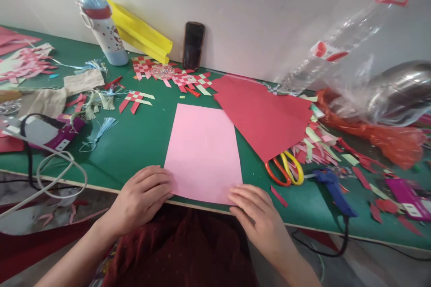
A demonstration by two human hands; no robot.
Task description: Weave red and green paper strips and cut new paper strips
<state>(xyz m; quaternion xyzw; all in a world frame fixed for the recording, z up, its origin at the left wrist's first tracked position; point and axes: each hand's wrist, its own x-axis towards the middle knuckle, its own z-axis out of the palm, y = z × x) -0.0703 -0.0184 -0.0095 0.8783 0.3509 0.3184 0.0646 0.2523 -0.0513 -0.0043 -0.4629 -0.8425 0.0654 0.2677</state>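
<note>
- Head view: I see the left hand (143,195) and the right hand (257,210) with their fingertips pressing the near corners of the pink paper sheet (204,152). Neither hand is closed around anything.
- The sheet lies flat on the green table (141,141), and its near edge is just at the table edge. I think it could slip off toward the lap if one hand lifts.
- The red paper sheet (266,116) touches its far right corner, so it may be dragged along.
- The scissors (284,168) and the blue glue gun (333,186) lie near the right hand. I judge a wide movement could knock them.
</note>
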